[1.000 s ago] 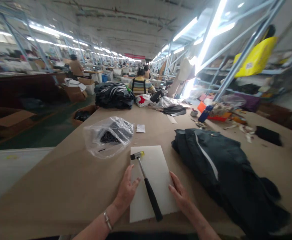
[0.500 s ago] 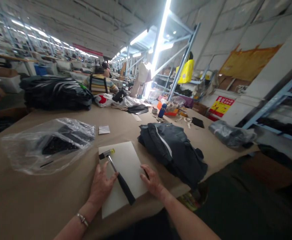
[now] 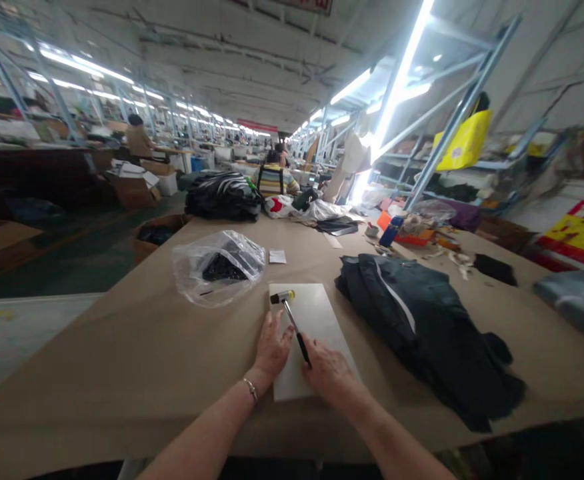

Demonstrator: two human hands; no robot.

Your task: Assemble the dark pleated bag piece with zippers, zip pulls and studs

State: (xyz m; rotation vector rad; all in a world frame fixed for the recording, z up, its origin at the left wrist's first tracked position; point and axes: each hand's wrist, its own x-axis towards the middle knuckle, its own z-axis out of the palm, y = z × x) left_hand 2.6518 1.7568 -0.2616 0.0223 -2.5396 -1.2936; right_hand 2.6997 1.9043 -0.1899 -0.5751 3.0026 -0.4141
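Observation:
A white board [image 3: 317, 303] lies flat on the brown-covered table, and on it rests a small two-faced hammer [image 3: 288, 312] with a black and a yellow face, a metal shaft and a black handle. My left hand [image 3: 272, 347] lies along the board's left edge, fingers stretched out and thumb apart, near the hammer's shaft. From the right, my right hand [image 3: 329, 367] has its fingers closed about the black handle; part of the grip is hidden by them. The hammer's head still lies over the board's far left corner.
Dark folded garments [image 3: 422, 313] lie to the right. A clear plastic bag [image 3: 192, 270] with black pieces sits at the left, beside a small white packet [image 3: 277, 256]. A dark cloth pile [image 3: 222, 197], a blue bottle [image 3: 391, 231] and an orange tray [image 3: 415, 237] stand farther back.
My right hand has left the board's right edge and come left onto the hammer's handle. My left hand stays at the left edge. The view has turned left.

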